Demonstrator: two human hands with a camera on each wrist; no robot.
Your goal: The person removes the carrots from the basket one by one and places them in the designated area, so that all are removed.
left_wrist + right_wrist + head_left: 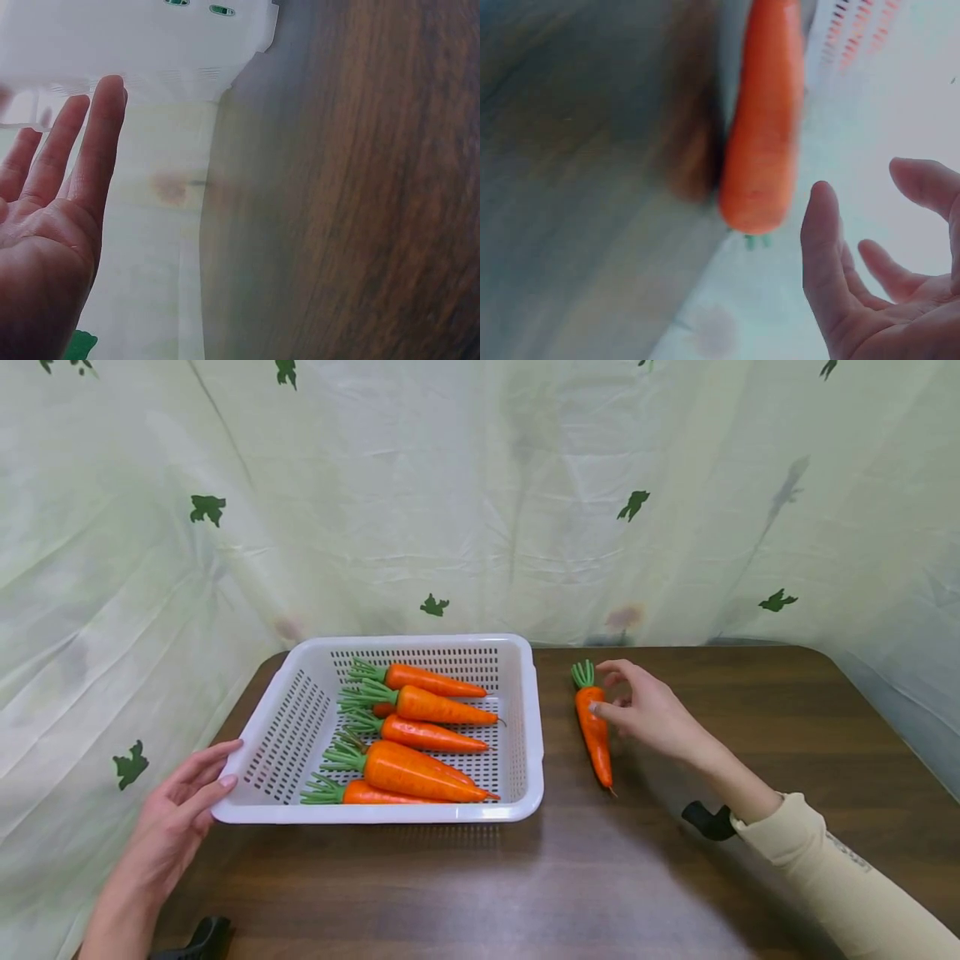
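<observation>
Straight fingers of my left hand point(168, 827) touch the near left corner of a white perforated plastic basket point(382, 814); the left wrist view shows that hand point(56, 217) close against the basket's outer wall point(127, 45). Several orange carrots point(420, 770) with green stem stubs lie inside, tips pointing right. A single carrot point(595, 735) lies on the table right of the basket, its stems toward the back. Over its right side hovers my right hand point(641, 706), thumb and fingers spread. In the right wrist view, a gap separates that hand point(885, 292) from the carrot point(761, 150).
Everything stands on a dark brown wooden table point(465, 885) with rounded far corners. A pale curtain point(450, 510) with green leaf shapes hangs behind it and along the sides. Black straps point(708, 820) show at the wrists.
</observation>
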